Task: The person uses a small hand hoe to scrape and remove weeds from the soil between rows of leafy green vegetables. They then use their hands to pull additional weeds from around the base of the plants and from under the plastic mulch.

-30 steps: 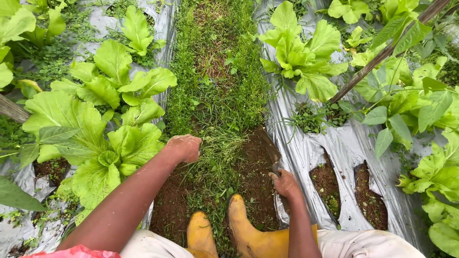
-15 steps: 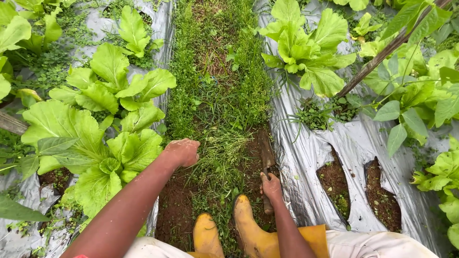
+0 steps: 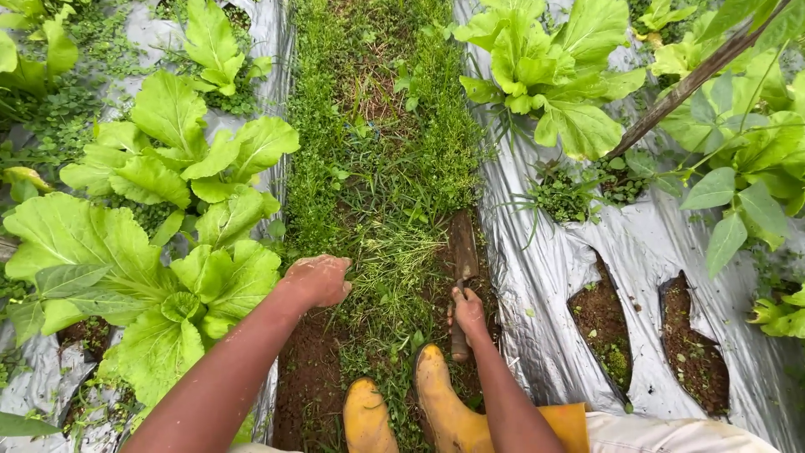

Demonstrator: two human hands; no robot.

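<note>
Weeding blade: flat, rusty-brown metal hand hoe (image 3: 462,243) on a short wooden handle, lying on the bare soil at the right edge of the path, blade pointing forward into the uncut growth, so the edge meets the roots low.
Right hand (image 3: 468,312): fingers wrapped fully round the handle just behind the blade, a firm low grip.
Left hand (image 3: 319,280): soil-dusted, loosely curled, knuckles down at the edge of a loosened tuft of pale green grass (image 3: 394,260); whether it grips any stems I cannot tell.
Weedy strip (image 3: 377,126): dense green cover ahead, brown earth (image 3: 306,377) exposed nearer the person.
Yellow rubber boots (image 3: 436,403): planted on the cleared soil.
Silver plastic mulch sheet (image 3: 537,277): flanks the path, with broad-leaved green vegetables (image 3: 159,243) growing through holes in it.
</note>
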